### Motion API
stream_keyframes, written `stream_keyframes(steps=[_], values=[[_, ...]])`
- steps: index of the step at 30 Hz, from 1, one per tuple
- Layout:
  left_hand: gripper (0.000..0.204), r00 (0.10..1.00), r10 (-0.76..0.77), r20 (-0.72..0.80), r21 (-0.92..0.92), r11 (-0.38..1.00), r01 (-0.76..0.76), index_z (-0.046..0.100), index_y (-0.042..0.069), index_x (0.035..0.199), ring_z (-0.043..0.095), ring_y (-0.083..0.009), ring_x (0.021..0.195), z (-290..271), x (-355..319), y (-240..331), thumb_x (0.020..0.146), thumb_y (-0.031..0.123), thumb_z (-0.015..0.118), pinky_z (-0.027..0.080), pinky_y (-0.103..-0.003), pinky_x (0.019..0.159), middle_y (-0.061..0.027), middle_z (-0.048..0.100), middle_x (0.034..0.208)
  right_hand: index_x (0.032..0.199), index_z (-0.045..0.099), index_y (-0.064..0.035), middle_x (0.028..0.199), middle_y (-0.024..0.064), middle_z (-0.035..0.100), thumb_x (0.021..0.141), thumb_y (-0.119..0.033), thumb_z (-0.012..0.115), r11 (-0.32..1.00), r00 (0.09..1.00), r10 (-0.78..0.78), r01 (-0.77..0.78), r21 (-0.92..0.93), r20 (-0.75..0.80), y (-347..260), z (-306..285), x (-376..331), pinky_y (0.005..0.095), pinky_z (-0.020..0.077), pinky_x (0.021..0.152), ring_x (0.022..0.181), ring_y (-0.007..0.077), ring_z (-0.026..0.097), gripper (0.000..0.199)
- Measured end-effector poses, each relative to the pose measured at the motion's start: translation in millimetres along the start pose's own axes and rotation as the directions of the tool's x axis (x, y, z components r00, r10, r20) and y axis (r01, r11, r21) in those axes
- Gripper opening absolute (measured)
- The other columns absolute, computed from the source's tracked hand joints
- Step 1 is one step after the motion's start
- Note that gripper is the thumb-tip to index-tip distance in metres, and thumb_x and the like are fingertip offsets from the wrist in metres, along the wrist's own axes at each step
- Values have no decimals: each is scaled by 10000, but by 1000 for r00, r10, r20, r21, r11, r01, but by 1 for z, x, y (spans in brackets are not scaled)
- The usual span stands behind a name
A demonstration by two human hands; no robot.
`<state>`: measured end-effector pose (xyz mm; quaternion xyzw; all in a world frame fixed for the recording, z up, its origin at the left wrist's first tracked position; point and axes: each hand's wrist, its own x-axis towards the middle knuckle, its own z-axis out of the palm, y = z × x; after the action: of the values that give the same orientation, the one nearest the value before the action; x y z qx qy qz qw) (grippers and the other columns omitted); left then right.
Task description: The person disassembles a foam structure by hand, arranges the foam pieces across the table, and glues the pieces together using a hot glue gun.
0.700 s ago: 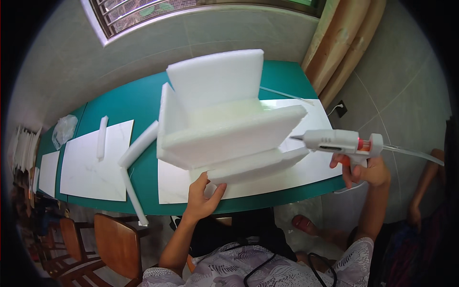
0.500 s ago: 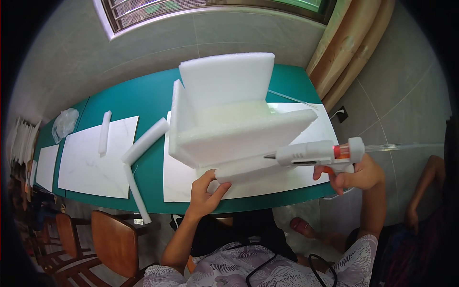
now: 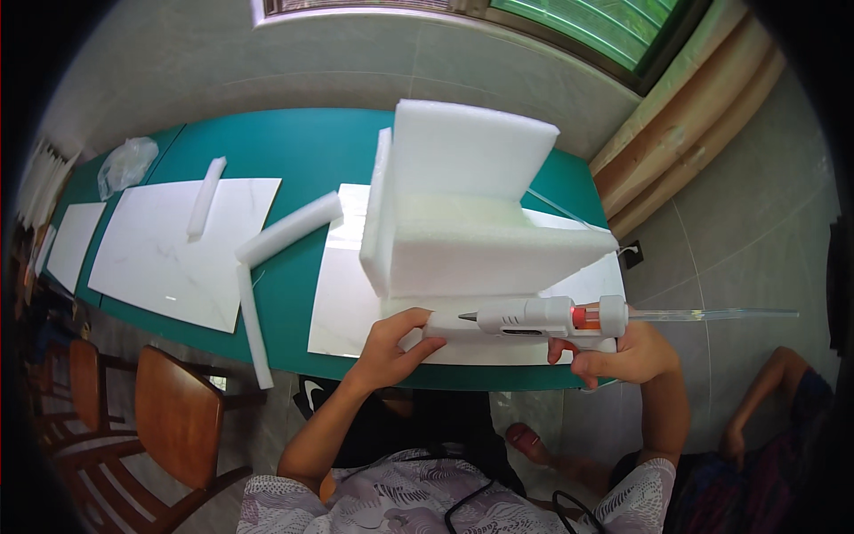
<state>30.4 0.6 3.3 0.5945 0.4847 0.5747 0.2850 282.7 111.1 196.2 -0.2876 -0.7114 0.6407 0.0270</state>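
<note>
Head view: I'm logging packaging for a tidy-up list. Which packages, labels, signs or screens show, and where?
Clear plastic bag: crumpled, see-through, at the far left end of the green table.
No labels, signs or screens can be made out; the rest is white foam pieces, white sheets and a glue gun.

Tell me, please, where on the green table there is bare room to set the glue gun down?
Bare green table runs behind the left white sheet and the foam assembly, toward the wall. The near right is crowded: left hand, right hand and glue gun.
</note>
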Motion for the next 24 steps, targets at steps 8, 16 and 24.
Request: stream_keyframes(steps=[8,16,24], values=[[220,1000,23,1,-12,1000,-23,629,0,1007,646,-224,808,3,1,-1,831,92,722,495,-299,743,-116,663,902,1134,569,30,941,111,657,840,-122,714,997,998,-14,18,-74,60,6,-4,5,260,485,514,562,114,568,361],[220,1000,7,8,-8,1000,-6,635,-2,1017,649,-223,815,4,2,0,832,85,716,495,-299,748,-117,667,906,1099,595,19,906,85,658,844,-116,700,993,998,14,-7,-119,57,7,-6,5,252,469,508,554,102,551,307],[234,1000,-11,6,-26,1000,11,638,-5,1030,646,-218,814,4,1,0,828,81,717,493,-297,754,-116,670,909,921,644,17,772,72,642,838,-175,723,994,1000,-10,7,-105,-24,4,1,4,244,450,481,528,111,560,223]])
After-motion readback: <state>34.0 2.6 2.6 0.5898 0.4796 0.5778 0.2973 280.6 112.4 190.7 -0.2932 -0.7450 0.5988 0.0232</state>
